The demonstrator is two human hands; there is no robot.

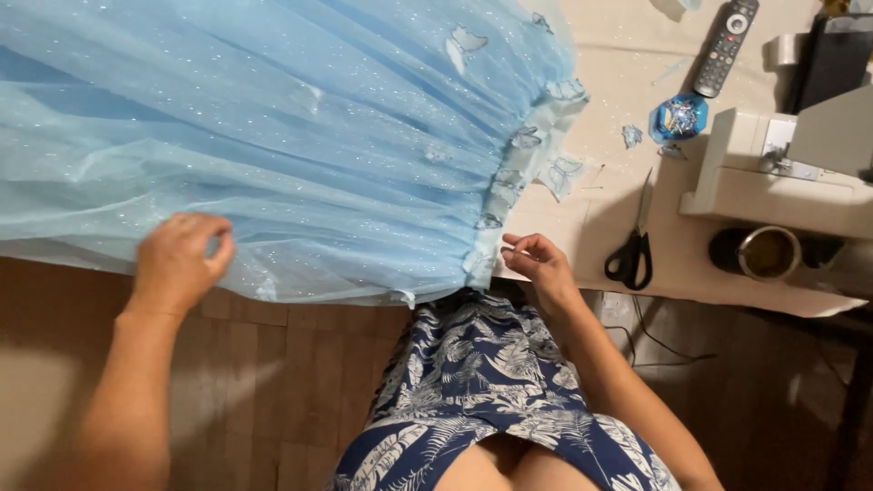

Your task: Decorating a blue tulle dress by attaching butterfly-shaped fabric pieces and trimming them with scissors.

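Our left hand [177, 264] pinches the glittery blue tulle skirt [273, 136]; right hand [536, 259], fingers loosely curled, touches its gathered waistband [509, 195]; uneven pulling risks tearing seams.

The cream table [637, 55] bears blue tulle skirt [273, 136], scissors [634, 245], remote [726, 45].

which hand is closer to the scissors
Right. The right hand is at the gathered edge of the blue tulle skirt, just left of the scissors; the left hand is far across the skirt.

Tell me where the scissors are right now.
The scissors lie on the table right of the person's right hand, between the blue tulle skirt and the metal cup.
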